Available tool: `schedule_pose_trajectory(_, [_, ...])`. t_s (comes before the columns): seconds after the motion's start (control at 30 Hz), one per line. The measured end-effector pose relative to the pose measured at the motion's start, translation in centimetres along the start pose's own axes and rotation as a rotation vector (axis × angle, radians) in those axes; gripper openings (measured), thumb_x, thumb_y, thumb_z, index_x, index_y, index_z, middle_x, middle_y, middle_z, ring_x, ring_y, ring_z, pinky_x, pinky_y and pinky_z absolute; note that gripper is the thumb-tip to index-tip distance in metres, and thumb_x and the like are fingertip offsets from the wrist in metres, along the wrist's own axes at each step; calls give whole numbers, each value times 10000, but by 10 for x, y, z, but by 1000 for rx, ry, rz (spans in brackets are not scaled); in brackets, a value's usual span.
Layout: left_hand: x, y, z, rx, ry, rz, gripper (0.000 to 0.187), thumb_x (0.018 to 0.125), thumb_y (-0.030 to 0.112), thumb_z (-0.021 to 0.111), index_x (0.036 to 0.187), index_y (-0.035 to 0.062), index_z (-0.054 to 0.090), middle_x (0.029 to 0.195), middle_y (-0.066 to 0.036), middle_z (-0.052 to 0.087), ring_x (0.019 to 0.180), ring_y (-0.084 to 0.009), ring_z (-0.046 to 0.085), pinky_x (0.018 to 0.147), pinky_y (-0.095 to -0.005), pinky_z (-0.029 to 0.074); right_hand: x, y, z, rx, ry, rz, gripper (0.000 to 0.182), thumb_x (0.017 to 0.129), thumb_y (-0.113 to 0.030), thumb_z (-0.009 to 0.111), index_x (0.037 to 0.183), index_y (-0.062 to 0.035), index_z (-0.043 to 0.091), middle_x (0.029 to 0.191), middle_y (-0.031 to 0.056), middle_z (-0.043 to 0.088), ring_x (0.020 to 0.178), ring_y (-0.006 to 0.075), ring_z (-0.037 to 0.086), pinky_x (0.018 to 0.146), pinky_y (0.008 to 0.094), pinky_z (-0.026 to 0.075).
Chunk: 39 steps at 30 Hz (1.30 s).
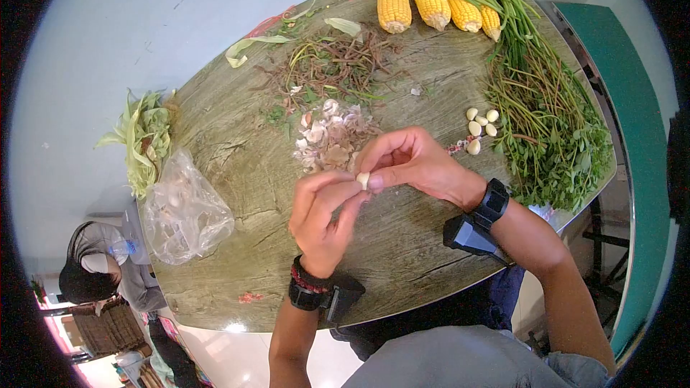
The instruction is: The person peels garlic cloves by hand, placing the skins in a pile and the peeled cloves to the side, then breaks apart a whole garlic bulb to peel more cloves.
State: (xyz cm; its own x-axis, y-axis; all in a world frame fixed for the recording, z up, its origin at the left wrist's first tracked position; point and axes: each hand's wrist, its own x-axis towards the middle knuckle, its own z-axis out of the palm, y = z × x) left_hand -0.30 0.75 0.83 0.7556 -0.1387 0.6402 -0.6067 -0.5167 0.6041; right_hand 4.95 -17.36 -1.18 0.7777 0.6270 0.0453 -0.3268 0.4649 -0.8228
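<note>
A pale garlic clove point(364, 180) is pinched between the fingertips of both hands over the middle of the table. My left hand point(322, 219) holds it from the left, and my right hand point(420, 169) grips it between thumb and forefinger. Just beyond my fingers lies a heap of papery garlic skins point(334, 136). To the right of my right hand sit several peeled garlic cloves point(475, 128) in a small cluster. My palms and the clove's underside are hidden.
Corn cobs point(394, 1) lie at the far right, beside a long pile of green stems and leaves point(546, 115). Trimmed brown stems point(338, 65) lie beyond the skins. At left are a clear plastic bag point(185, 208) and corn husks point(147, 140). Another person point(108, 266) is at lower left.
</note>
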Motion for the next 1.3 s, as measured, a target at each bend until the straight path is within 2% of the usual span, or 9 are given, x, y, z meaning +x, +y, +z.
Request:
schedule_pose_trajectory(0.17, [-1, 6, 2, -28, 6, -114, 287, 663, -64, 761, 908, 48, 664, 920, -86, 618, 808, -222, 609, 692, -304, 494, 0, -1, 1, -24, 14, 1, 166, 828, -22, 690, 986, 18, 661, 893, 82, 681, 770, 142, 649, 716, 274, 534])
schedule_pose_trajectory(0.47, [2, 6, 1, -14, 9, -8, 283, 674, -86, 738, 912, 48, 665, 927, -93, 615, 806, -217, 612, 681, -300, 500, 0, 0, 0, -38, 6, -14, 161, 821, -12, 693, 975, 23, 666, 876, 83, 683, 746, 138, 645, 701, 274, 532])
schedule_pose_trajectory(0.67, [1, 5, 2, -31, 20, -10, 283, 665, -101, 737, 896, 47, 666, 933, -93, 614, 813, -216, 613, 683, -296, 501, 1, 0, 0, -42, 4, -18, 163, 822, -11, 692, 979, 25, 669, 870, 83, 684, 742, 137, 643, 697, 272, 530])
schedule_pose_trajectory(0.87, [-1, 1, 3, -86, 53, 4, 315, 679, -106, 738, 945, 33, 644, 931, -106, 625, 800, -212, 620, 672, -287, 513, 1, 0, 1, -40, 12, -16, 150, 822, -16, 694, 965, 24, 673, 866, 84, 687, 741, 134, 643, 696, 270, 530])
schedule_pose_trajectory(0.97, [-7, 5, 5, -165, 72, -213, 322, 697, -102, 733, 977, 20, 632, 938, -116, 634, 794, -201, 625, 661, -282, 521, 1, -1, 1, -43, 9, -12, 150, 828, -25, 690, 970, 20, 672, 879, 85, 688, 747, 133, 644, 698, 269, 532])
schedule_pose_trajectory(1.07, [-7, 5, 4, -210, 52, -273, 308, 724, -143, 671, 992, -4, 611, 967, -126, 607, 834, -178, 607, 685, -264, 508, 1, -1, 0, -31, 12, -2, 152, 833, -35, 688, 975, 16, 669, 892, 86, 688, 751, 132, 645, 699, 267, 533])
schedule_pose_trajectory(1.17, [-1, 6, 0, -100, 0, -149, 272, 742, -131, 656, 984, -7, 632, 963, -117, 605, 820, -173, 606, 681, -259, 505, 1, -1, 0, -16, 11, 0, 154, 836, -42, 687, 979, 14, 666, 899, 85, 687, 752, 130, 645, 696, 266, 533])
schedule_pose_trajectory(1.3, [0, 9, 1, -82, 21, -186, 209, 751, -103, 665, 936, -7, 650, 949, -112, 610, 814, -172, 602, 685, -254, 495, 0, -1, 1, -13, 27, 0, 155, 833, -43, 692, 975, 13, 666, 885, 82, 685, 748, 131, 646, 691, 266, 532])
